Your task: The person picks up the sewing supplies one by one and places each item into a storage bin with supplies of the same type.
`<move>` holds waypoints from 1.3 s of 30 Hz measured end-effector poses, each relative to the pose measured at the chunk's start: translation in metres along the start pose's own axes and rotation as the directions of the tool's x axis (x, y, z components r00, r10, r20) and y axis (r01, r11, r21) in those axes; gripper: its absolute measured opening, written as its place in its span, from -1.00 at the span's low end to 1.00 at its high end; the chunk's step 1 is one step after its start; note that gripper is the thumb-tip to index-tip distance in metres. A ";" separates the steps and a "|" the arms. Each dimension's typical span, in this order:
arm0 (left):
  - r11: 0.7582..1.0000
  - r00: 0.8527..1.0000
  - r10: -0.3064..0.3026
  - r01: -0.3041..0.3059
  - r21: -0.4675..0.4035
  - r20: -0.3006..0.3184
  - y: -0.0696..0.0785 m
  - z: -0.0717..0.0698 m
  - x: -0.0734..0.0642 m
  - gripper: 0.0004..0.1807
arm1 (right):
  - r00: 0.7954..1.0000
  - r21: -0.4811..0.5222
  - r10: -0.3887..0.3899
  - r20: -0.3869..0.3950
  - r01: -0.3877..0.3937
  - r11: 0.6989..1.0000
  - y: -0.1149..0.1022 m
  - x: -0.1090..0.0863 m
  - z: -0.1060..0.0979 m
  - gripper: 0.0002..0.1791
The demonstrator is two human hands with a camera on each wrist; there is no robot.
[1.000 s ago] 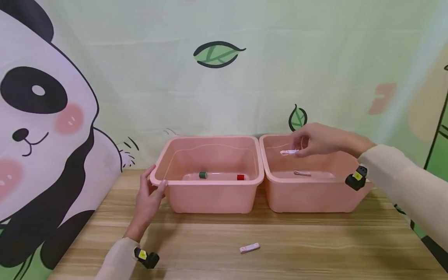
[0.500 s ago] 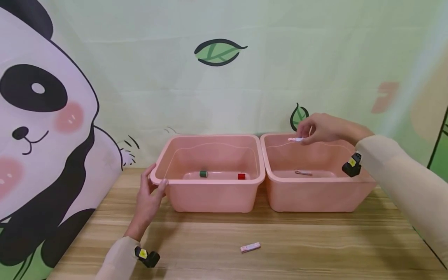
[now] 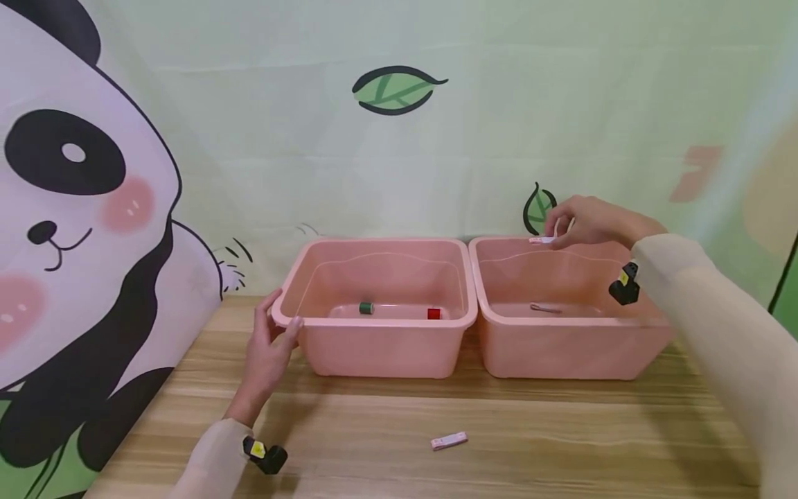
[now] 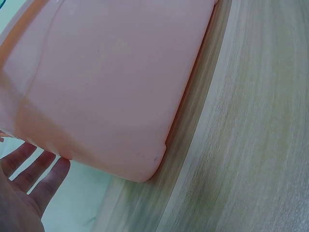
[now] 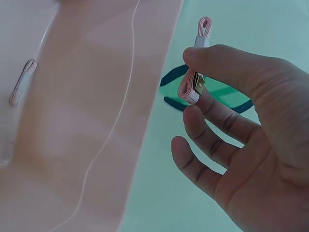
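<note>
My right hand point(image 3: 589, 218) pinches a folded tape measure point(image 5: 189, 91) between thumb and fingers, above the back rim of the right pink tub point(image 3: 561, 353). Its pink edge and metal tip show in the right wrist view. Another folded tape measure point(image 3: 545, 308) lies on that tub's floor, and a third folded tape measure point(image 3: 449, 441) is on the table in front. My left hand point(image 3: 268, 353) grips the front left corner of the left pink tub point(image 3: 380, 350), thumb on the front rim and fingers along the side. Inside sit a small green spool point(image 3: 366, 308) and a red spool point(image 3: 433, 314).
Both tubs stand side by side on a wooden table point(image 3: 349, 436), their rims nearly meeting. Close behind them hangs a pale green backdrop point(image 3: 280, 138) printed with leaves and a panda point(image 3: 81, 229).
The right hand has risen from inside the right tub to above its back rim, drifting a little right, still pinching the tape measure. My left hand stays at the left tub's corner.
</note>
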State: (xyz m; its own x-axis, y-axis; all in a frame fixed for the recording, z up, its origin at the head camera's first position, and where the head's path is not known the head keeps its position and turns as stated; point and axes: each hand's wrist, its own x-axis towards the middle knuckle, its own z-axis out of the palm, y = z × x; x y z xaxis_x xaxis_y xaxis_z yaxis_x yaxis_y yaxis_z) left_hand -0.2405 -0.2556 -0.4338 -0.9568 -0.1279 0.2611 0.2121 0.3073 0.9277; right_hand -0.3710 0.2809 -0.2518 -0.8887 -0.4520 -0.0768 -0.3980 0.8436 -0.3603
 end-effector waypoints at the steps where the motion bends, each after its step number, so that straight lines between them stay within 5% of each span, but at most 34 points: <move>1: 1.000 1.000 -0.002 0.002 -0.001 0.001 0.000 0.000 0.000 -0.23 | 1.000 0.012 0.016 0.001 -0.016 1.000 0.003 0.000 0.000 -0.88; 15: 1.000 1.000 -0.009 0.009 -0.001 0.011 -0.002 -0.001 0.002 -0.23 | 0.996 0.018 0.087 -0.021 -0.087 0.996 0.027 0.001 0.002 -0.86; 39: 1.000 1.000 -0.016 0.016 0.008 0.004 0.000 -0.001 0.000 -0.22 | 0.991 0.033 0.126 -0.048 -0.125 0.992 0.028 0.000 0.008 -0.78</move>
State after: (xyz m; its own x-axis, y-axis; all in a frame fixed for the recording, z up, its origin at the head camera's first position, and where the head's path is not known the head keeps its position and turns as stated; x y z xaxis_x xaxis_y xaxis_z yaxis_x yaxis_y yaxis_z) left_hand -0.2399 -0.2568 -0.4330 -0.9607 -0.1292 0.2456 0.1956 0.3126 0.9295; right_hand -0.3803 0.3023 -0.2689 -0.9417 -0.3274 -0.0770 -0.2762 0.8835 -0.3784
